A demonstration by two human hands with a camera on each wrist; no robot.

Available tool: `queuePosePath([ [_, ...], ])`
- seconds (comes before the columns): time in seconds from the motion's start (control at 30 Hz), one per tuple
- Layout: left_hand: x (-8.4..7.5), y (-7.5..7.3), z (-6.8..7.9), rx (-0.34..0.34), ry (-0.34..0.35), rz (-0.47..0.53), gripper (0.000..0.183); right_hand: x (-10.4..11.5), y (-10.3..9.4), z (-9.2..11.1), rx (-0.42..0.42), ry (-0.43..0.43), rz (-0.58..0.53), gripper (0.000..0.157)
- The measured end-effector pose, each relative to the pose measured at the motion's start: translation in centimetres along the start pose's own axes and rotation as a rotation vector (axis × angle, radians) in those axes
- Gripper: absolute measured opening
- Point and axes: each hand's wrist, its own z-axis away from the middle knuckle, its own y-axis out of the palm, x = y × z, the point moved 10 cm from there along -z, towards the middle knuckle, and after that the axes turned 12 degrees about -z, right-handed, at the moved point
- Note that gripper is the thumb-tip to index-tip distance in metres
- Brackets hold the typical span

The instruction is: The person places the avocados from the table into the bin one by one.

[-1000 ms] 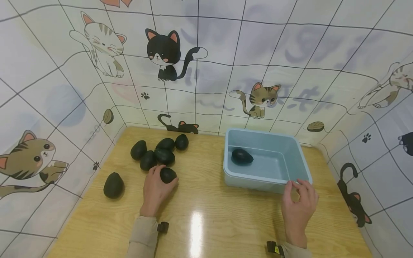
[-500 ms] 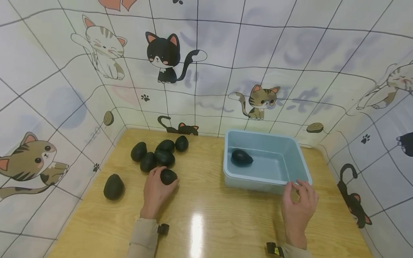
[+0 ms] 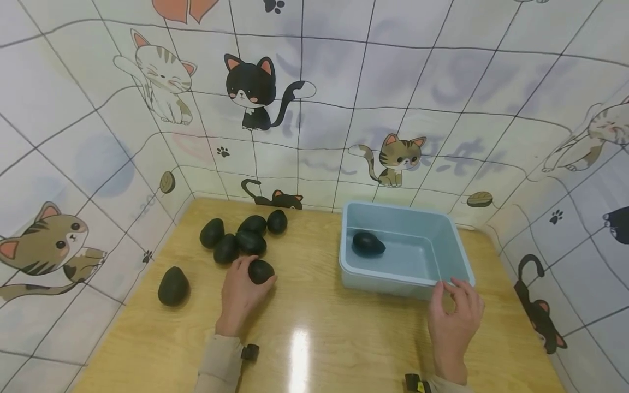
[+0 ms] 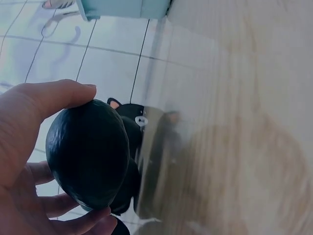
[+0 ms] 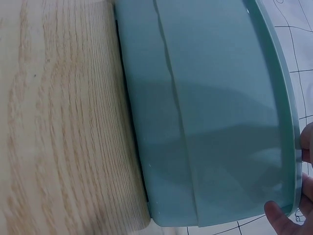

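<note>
My left hand grips a dark green avocado between thumb and fingers, in front of a cluster of several avocados. In the left wrist view the held avocado shows large, with the thumb on one side and fingertips on the other. A lone avocado rests to the left of that hand. At the right, my right hand pinches the near rim of a light blue plastic bin, close to its right corner. One avocado lies inside the bin, toward its left end.
Everything stands on a wooden table. Cloth walls with a grid and cat drawings close in the back and both sides. Bare wood lies between the avocado cluster and the bin.
My left hand, with the avocado in its grip, has shifted slightly right. The right hand stays at the bin's rim. The head view has tilted up a little.
</note>
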Motion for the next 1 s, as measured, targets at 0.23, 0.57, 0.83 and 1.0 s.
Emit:
queuePosePath([
  [0.23, -1.0, 0.1, 0.6, -0.017, 0.017, -0.011, 0.075, -0.3, 0.1, 0.3, 0.010, 0.015, 0.001, 0.015],
  [0.57, -1.8, -1.1, 0.6, -0.051, 0.034, 0.013, 0.072, -0.1, -0.1, 0.1, -0.053, -0.029, -0.043, 0.008],
  [0.83, -2.5, -1.7, 0.5, -0.102, 0.063, 0.029, 0.070, 0.1, 0.0, 0.1, -0.041, -0.015, -0.040, 0.008],
  [1.0, -3.0, -1.8, 0.3, -0.101, 0.068, 0.037, 0.070, 0.2, -0.1, 0.0, -0.043, -0.013, -0.038, 0.009],
])
